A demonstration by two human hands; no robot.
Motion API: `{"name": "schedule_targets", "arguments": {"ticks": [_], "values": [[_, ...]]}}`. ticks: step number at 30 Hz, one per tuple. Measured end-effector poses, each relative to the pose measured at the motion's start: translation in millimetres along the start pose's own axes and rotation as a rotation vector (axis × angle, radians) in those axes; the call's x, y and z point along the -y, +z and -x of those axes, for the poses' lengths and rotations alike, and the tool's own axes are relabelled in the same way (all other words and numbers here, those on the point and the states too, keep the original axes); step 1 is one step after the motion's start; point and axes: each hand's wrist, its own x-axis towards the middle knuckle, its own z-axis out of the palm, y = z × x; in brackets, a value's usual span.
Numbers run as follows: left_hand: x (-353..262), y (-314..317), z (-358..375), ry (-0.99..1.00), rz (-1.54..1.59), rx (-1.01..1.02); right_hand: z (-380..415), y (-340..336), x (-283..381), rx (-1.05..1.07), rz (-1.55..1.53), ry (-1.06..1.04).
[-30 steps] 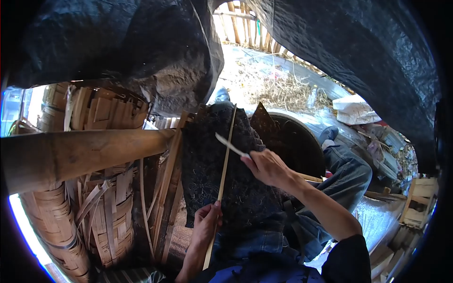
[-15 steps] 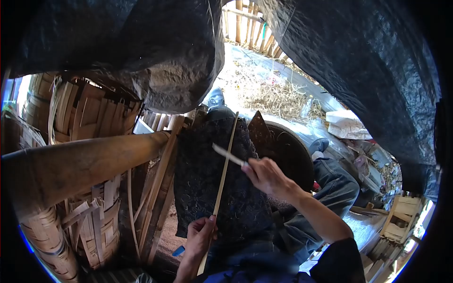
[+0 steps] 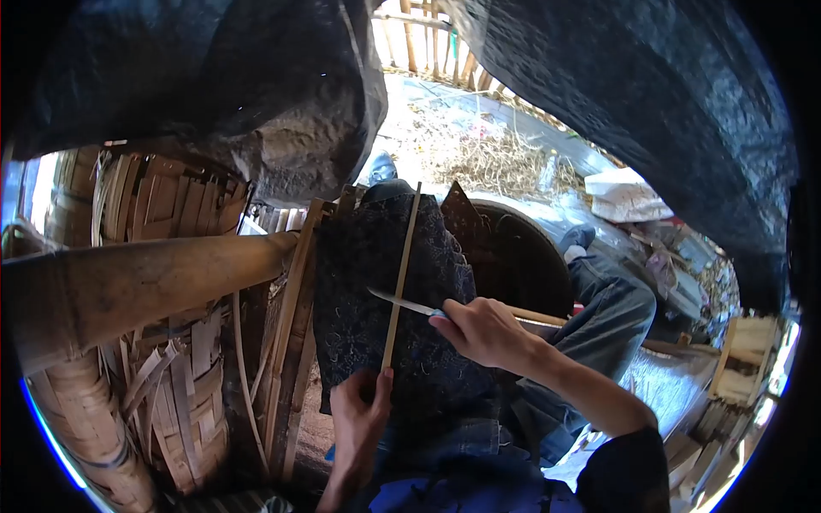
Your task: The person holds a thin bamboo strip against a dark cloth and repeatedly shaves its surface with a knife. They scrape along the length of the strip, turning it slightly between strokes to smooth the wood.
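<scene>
My left hand (image 3: 359,412) grips the near end of a thin bamboo strip (image 3: 401,272) that runs away from me across a dark patterned cloth (image 3: 368,291) laid over my left leg. My right hand (image 3: 481,329) holds a knife (image 3: 402,303), its blade lying crosswise against the strip just above my left hand. The strip's far end reaches past my knee, near my shoe (image 3: 380,167).
A thick bamboo pole (image 3: 145,286) crosses at the left above woven bamboo baskets (image 3: 171,385). Several bamboo slats (image 3: 286,342) lean beside my leg. A dark round tub (image 3: 522,256) sits ahead, black tarp (image 3: 650,111) hangs overhead, and straw (image 3: 500,162) lies on the ground beyond.
The knife has slid down the strip toward my left hand and now lies flatter across it. My left hand holds the strip further up.
</scene>
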Motion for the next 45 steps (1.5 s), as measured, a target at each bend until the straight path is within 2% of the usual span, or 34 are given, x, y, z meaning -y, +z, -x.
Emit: {"name": "schedule_targets", "arguments": {"ticks": [2, 4, 6, 9, 10, 12, 14, 16, 18, 20, 22, 24, 26, 27, 29, 30, 32, 36, 40, 42, 45], "values": [[3, 0, -1, 0.024, -0.086, -0.002, 0, 8, 0, 0.027, 0.077, 0.008], [-1, 2, 1, 0.043, -0.09, 0.016, -22, -2, -9, -0.032, 0.204, 0.09], [-1, 2, 3, 0.061, -0.069, 0.012, -48, -9, -31, 0.043, 0.19, 0.214], [0, 4, 2, 0.055, -0.021, 0.0, -91, -16, -72, -0.04, 0.202, 0.11], [-3, 4, 4, 0.045, -0.003, -0.014, -102, -19, -75, -0.089, 0.196, 0.062], [-5, -2, 2, 0.035, 0.021, -0.047, -98, -22, -66, -0.16, 0.06, 0.096], [-1, -3, 1, -0.055, 0.113, 0.037, -68, -17, -43, -0.136, 0.004, 0.048], [-2, -5, 1, -0.082, 0.131, 0.045, -25, -10, -4, 0.119, -0.058, 0.153], [-1, -4, -2, -0.083, 0.127, 0.065, 2, 11, -5, 0.054, 0.096, -0.222], [0, -4, -2, -0.042, 0.072, 0.09, -3, 11, -15, 0.068, 0.101, -0.17], [-1, -5, -2, -0.034, 0.064, 0.084, -35, 7, -37, -0.097, 0.163, -0.078], [-3, -4, 0, -0.022, 0.067, 0.066, -79, -6, -72, -0.032, 0.379, 0.152], [-3, -5, -1, -0.019, 0.103, 0.057, -109, -22, -98, -0.146, 0.152, 0.326], [-1, -4, -3, -0.012, 0.098, 0.056, -106, -27, -90, -0.154, 0.148, 0.325], [5, -1, -5, 0.104, -0.151, -0.026, -96, -39, -59, -0.261, -0.07, 0.264], [0, -1, -1, 0.086, -0.146, -0.033, -85, -38, -45, -0.243, -0.073, 0.261], [-14, 1, 4, 0.311, -0.343, -0.035, -48, -32, -18, -0.34, -0.157, 0.091], [2, 10, 6, 0.466, -0.4, -0.032, -1, -12, 4, -0.323, -0.285, 0.118], [1, 3, -4, 0.368, -0.281, 0.048, 21, -3, 18, -0.25, -0.325, 0.103], [-9, -3, -12, 0.001, 0.193, 0.332, 20, 0, 20, -0.136, -0.178, -0.04], [-14, -4, -21, -0.097, 0.352, 0.377, 15, -2, 27, -0.039, -0.099, -0.053]]}}
